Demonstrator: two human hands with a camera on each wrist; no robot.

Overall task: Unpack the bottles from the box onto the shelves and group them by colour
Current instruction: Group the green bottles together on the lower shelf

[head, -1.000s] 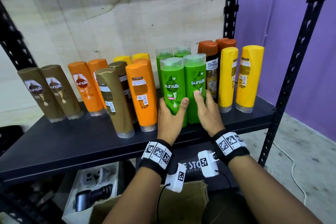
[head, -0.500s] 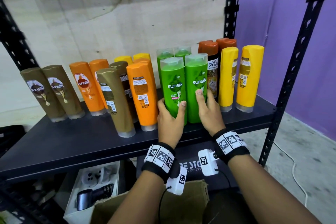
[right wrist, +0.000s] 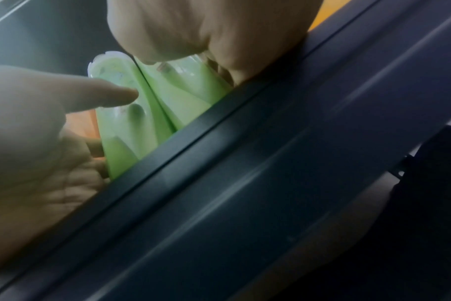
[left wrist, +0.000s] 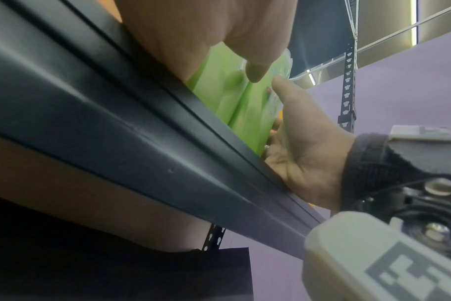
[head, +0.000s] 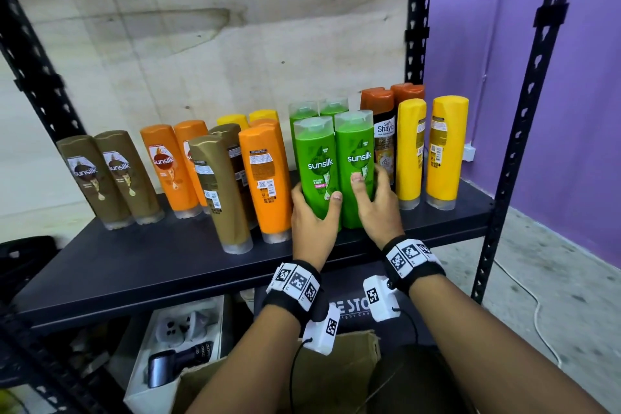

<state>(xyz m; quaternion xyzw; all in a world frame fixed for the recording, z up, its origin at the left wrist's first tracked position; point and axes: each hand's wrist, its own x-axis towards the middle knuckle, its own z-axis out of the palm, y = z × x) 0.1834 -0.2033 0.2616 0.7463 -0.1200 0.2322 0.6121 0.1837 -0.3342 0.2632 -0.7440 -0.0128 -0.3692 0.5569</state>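
Two green Sunsilk bottles stand side by side near the front of the dark shelf. My left hand grips the left green bottle low down, thumb across its front. My right hand grips the right green bottle the same way. Two more green bottles stand right behind them. In the left wrist view my left hand wraps the left green bottle above the shelf edge. In the right wrist view my right hand covers the right green bottle.
Brown bottles, orange bottles and a leaning brown bottle fill the shelf to the left. Dark orange-capped bottles and yellow bottles stand to the right. An open cardboard box and a white tray lie below.
Both hands keep hold of the two green bottles, which stay in about the same spot. The thumbs have slid a little lower on the labels.
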